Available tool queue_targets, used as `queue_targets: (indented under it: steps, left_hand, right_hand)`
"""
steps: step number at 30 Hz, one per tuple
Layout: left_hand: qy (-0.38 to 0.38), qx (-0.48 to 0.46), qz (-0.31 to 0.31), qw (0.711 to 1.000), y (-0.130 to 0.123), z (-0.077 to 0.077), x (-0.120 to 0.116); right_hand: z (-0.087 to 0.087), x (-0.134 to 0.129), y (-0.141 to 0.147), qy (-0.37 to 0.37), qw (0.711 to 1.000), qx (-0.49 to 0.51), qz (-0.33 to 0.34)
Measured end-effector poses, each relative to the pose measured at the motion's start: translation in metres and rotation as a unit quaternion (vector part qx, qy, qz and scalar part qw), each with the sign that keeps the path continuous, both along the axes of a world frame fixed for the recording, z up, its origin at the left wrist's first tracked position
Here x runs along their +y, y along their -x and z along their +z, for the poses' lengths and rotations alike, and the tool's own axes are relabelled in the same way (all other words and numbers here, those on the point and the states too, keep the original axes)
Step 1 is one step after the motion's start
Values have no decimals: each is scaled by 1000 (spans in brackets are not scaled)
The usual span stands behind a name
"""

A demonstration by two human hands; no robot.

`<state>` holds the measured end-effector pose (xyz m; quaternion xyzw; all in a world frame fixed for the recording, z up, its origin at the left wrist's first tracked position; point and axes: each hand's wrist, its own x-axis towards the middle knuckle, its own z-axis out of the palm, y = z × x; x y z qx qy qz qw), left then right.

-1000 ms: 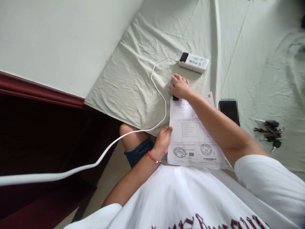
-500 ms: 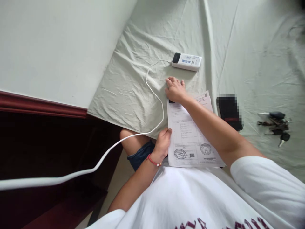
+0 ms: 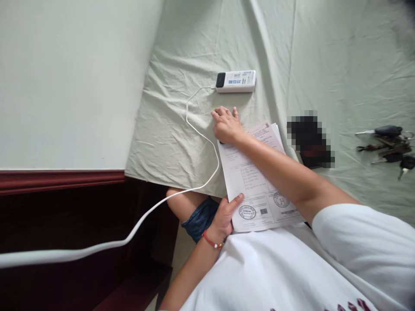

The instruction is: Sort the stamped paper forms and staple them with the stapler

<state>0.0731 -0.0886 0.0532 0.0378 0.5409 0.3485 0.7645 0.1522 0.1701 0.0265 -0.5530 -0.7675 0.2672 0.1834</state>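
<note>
A stack of printed, stamped papers [image 3: 256, 198] lies across the cloth's edge and my lap. My left hand [image 3: 227, 214] grips its lower left edge, thumb on top and fingers hidden underneath. At the top left corner, my right hand [image 3: 227, 124] presses down with bent fingers, their tips a little apart. A small dark object [image 3: 221, 142] peeks out beneath that hand, mostly covered, so its kind is unclear. Just beyond the fingers lies a white power bank [image 3: 238, 82] with a white cable [image 3: 216, 160] plugged in.
Pale green cloth [image 3: 168, 142] covers the surface. To the right are a dark, pixelated phone-like object [image 3: 311, 142] and a bunch of keys [image 3: 391, 142]. A white panel [image 3: 65, 86] with a dark red edge borders the left. The cable runs across toward the lower left.
My left hand has slid down the papers' edge, its thumb now over the sheet near the oval stamp. The papers are tilted more. My right hand stays at the top corner while the view shifts.
</note>
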Motion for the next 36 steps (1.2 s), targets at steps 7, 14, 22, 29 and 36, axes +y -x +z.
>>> queue_targets:
  steps: [7, 14, 22, 29, 36]
  left_hand:
    - [16, 19, -44, 999, -13, 0, -10]
    - [11, -6, -107, 994, -8, 30, -28]
    - [-141, 166, -248, 944, 11, 57, -35]
    - [-154, 199, -226, 941, 21, 51, -28]
    - [-141, 227, -88, 960, 30, -13, -23]
  right_hand:
    - [9, 1, -1, 15, 1000, -7, -3]
    - [13, -3, -13, 28, 994, 66, -82]
    - [39, -47, -70, -183, 948, 222, -139]
    - [45, -78, -102, -147, 981, 124, -17]
    - [8, -75, -112, -166, 967, 110, -161]
